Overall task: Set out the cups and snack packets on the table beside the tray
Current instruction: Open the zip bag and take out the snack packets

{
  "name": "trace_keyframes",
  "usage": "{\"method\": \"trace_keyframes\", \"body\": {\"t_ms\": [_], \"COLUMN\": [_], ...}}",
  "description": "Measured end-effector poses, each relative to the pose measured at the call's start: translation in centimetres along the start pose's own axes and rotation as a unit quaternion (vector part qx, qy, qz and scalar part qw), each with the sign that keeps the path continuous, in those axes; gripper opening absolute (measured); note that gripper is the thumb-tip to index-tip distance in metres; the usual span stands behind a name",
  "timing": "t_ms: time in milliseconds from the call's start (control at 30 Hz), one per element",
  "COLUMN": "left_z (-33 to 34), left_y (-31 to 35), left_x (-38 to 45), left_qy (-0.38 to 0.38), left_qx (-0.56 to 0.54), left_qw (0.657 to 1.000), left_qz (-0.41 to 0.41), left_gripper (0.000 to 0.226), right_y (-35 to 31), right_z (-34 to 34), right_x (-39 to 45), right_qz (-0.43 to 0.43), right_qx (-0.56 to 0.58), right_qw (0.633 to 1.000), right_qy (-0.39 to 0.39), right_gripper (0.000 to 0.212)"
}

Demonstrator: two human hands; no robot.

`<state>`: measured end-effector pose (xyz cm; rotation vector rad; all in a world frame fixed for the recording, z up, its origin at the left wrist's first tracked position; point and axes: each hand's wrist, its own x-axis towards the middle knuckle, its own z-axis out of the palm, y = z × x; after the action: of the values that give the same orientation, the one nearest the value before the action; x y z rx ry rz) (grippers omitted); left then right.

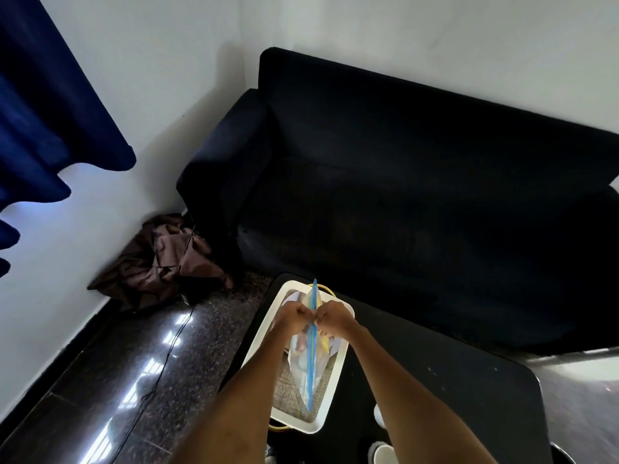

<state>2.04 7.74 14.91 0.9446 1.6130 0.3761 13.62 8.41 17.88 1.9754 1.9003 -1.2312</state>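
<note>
A clear zip bag (310, 363) with a blue seal strip hangs edge-on above the white tray (330, 393). My left hand (294, 318) and my right hand (335, 318) both pinch the bag's top seal from opposite sides, knuckles nearly touching. Something yellow shows inside the bag; the rest of its contents are unclear. The tray has a woven grey mat in it and sits at the left end of the black table (452, 390). A white cup (382, 455) stands on the table near the bottom edge, and another white cup (378, 415) peeks out behind my right forearm.
A dark sofa (418, 195) runs along the far side of the table. Brown cloth (160, 262) lies heaped in the corner on the speckled floor (134, 380), with a thin black cable (167, 356) trailing across it. A blue curtain (43, 112) hangs at the upper left.
</note>
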Motion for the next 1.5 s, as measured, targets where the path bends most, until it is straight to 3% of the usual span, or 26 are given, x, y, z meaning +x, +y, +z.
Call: {"method": "trace_keyframes", "body": {"t_ms": [167,367,533,633,767,867,1067,1167,1500], "left_z": [1.1,1.9,2.4,2.4,2.0,1.8,1.7,1.8,3.0], "left_y": [-0.8,0.0,0.3,0.2,0.5,0.7,1.2,0.8,1.1], "left_x": [-0.1,-0.9,-1.3,-1.5,-1.6,-1.3,-1.2,-1.4,-2.4], "left_qy": [0.070,0.077,0.001,0.002,0.123,0.171,0.131,0.116,0.163], "left_qx": [-0.009,0.037,0.047,0.054,0.044,0.033,0.096,0.119,0.156], "left_qw": [0.997,0.996,0.999,0.998,0.991,0.979,0.982,0.982,0.972], "left_qz": [-0.018,-0.017,-0.019,-0.019,0.043,0.109,0.095,0.089,0.069], "left_gripper": [0.024,0.025,0.021,0.016,0.034,0.023,0.019,0.024,0.027], "right_y": [0.3,0.9,1.3,0.9,0.8,0.5,1.0,1.0,-0.3], "right_z": [1.1,2.7,2.2,1.6,1.1,1.1,2.1,2.0,2.4], "right_x": [-0.6,-1.3,-1.0,-0.7,-0.6,-0.6,-1.3,-1.5,-1.9], "right_qz": [0.019,0.085,0.008,-0.013,-0.030,-0.047,-0.015,-0.017,0.032], "right_qx": [-0.008,0.086,0.169,0.123,0.071,0.034,0.078,0.068,0.084], "right_qw": [0.998,0.986,0.972,0.981,0.988,0.991,0.984,0.988,0.981], "right_qy": [0.054,0.118,0.166,0.151,0.137,0.119,0.158,0.141,0.170], "right_gripper": [0.029,0.025,0.018,0.017,0.021,0.024,0.026,0.026,0.030]}}
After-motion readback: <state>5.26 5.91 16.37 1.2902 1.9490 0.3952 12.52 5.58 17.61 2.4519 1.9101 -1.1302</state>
